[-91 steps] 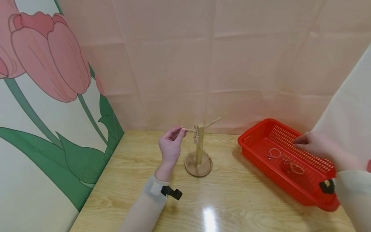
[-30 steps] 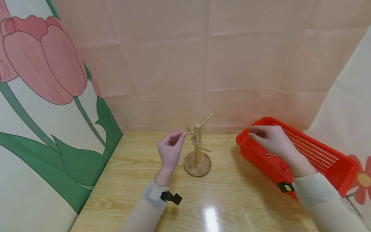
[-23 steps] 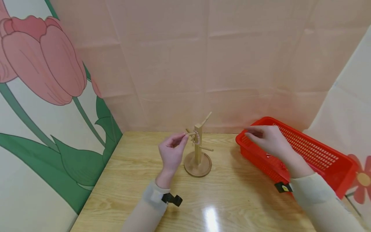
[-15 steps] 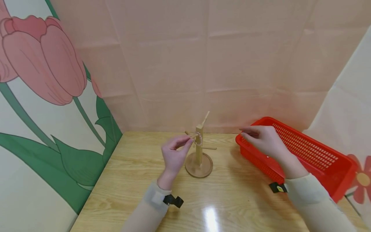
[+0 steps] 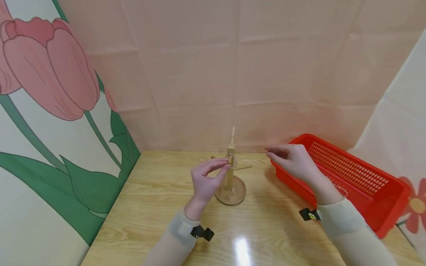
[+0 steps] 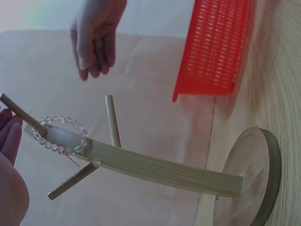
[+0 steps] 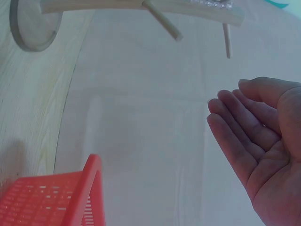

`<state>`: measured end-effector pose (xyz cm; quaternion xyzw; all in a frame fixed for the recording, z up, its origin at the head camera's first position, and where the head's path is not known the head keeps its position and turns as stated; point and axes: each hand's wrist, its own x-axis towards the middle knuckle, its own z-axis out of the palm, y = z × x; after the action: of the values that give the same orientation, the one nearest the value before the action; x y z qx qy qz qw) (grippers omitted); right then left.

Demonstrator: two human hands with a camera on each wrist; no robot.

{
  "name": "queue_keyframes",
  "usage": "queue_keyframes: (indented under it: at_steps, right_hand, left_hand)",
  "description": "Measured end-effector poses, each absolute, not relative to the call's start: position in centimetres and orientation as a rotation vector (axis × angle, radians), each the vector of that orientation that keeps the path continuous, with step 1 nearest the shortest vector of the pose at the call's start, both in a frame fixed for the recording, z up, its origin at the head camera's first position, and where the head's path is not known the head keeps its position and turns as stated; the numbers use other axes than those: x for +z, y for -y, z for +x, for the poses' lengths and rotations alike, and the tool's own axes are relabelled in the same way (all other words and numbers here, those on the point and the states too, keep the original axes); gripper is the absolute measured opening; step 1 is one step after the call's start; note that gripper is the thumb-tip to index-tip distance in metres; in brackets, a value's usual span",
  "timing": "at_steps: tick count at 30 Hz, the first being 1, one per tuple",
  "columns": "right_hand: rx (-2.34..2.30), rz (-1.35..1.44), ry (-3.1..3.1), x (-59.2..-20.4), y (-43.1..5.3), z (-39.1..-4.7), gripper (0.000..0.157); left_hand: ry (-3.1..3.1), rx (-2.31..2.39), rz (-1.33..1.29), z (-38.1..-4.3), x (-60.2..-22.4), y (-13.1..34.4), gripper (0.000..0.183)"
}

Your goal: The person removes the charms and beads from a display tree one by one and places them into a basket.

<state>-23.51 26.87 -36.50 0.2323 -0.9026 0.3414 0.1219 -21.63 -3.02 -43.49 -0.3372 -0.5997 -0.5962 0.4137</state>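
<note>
A wooden jewelry stand (image 5: 230,177) with a round base and several pegs stands on the table. A bracelet of clear pinkish beads (image 6: 83,141) hangs around an upper peg (image 6: 21,113), against the post. My left hand (image 5: 208,177) is at that peg's end, fingertips right beside it; in the left wrist view the peg tip shows uncovered. My right hand (image 5: 293,159) hovers between the stand and the red basket (image 5: 376,181), holding nothing. Its fingers (image 7: 235,122) are loosely bent with the palm showing in the right wrist view.
The long red plastic basket stands at the right, partly covered by the right forearm; a beaded bracelet (image 5: 341,190) lies in it. A pinkish cloth (image 5: 186,74) hangs behind the wooden table (image 5: 143,207). A tulip-printed panel (image 5: 50,92) borders the left side.
The stand has turned, so its pegs point in new directions, while my left hand followed the peg to the right. My right hand has come from over the basket leftward toward the stand.
</note>
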Motion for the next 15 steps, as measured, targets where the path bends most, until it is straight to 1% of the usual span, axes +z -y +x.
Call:
queue_keyframes:
  at_steps: [10, 15]
  right_hand:
    - [1.007, 0.702, 2.621, -36.6, -25.7, -23.6, 0.022]
    - [1.015, 0.718, 2.624, -36.7, -25.2, -23.7, 0.023]
  left_hand:
    - [1.518, -1.509, -0.952, -21.6, -43.6, 2.7, 0.010]
    - [1.550, -1.520, -0.984, -21.4, -43.6, 2.8, 0.011]
